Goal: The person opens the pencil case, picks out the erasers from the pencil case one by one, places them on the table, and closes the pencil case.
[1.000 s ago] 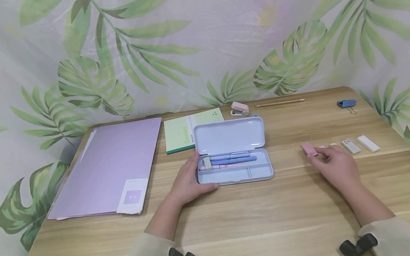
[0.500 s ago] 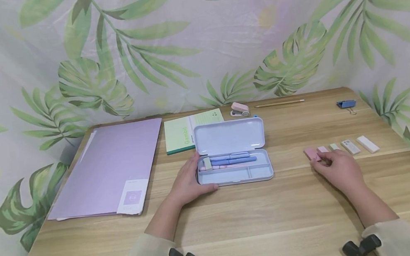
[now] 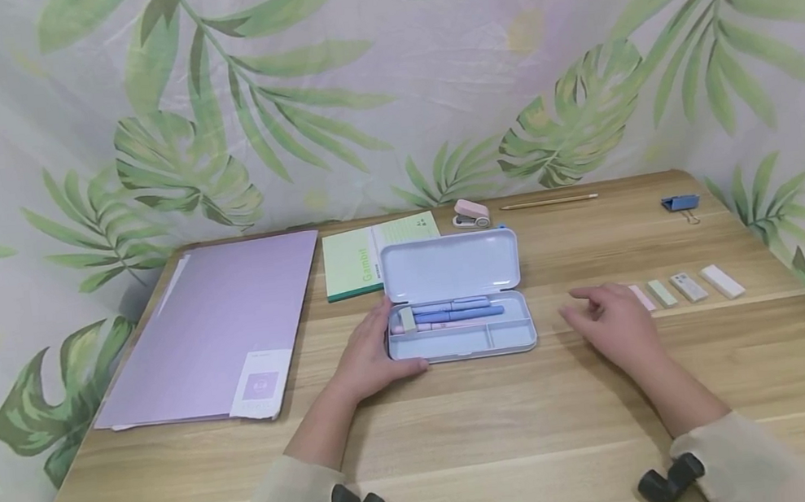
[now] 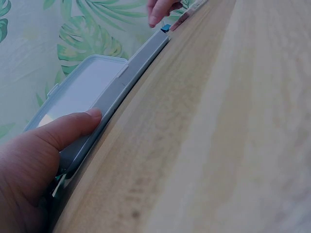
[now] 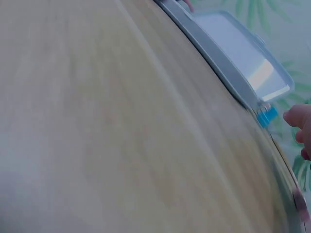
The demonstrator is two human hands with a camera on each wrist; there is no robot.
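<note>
The pale blue pencil case [image 3: 460,345] lies with its lid [image 3: 451,266] raised. Inside, blue and pink pens [image 3: 459,315] and a small grey-green eraser [image 3: 407,321] fill the back compartment. My left hand [image 3: 365,355] grips the case's left end, thumb along the front edge. Just right of the case, my right hand [image 3: 618,325] hovers with fingers bent loosely and nothing visible between them. Beside it a pink eraser [image 3: 641,297], a green eraser [image 3: 661,293], a grey patterned one [image 3: 689,287] and a white one [image 3: 722,282] stand in a row. The darker pink eraser is hidden by the hand.
To the left lies a purple folder [image 3: 218,319]. A green notebook [image 3: 352,260] sits partly behind the raised lid. Along the back are a pink stapler [image 3: 470,213], a pencil [image 3: 549,202] and a blue binder clip [image 3: 681,204]. Another blue clip [image 5: 267,116] shows behind the case.
My right hand has let go of the darker pink eraser, set down at the row's left end, and moved left towards the pencil case. The left hand stays in place.
</note>
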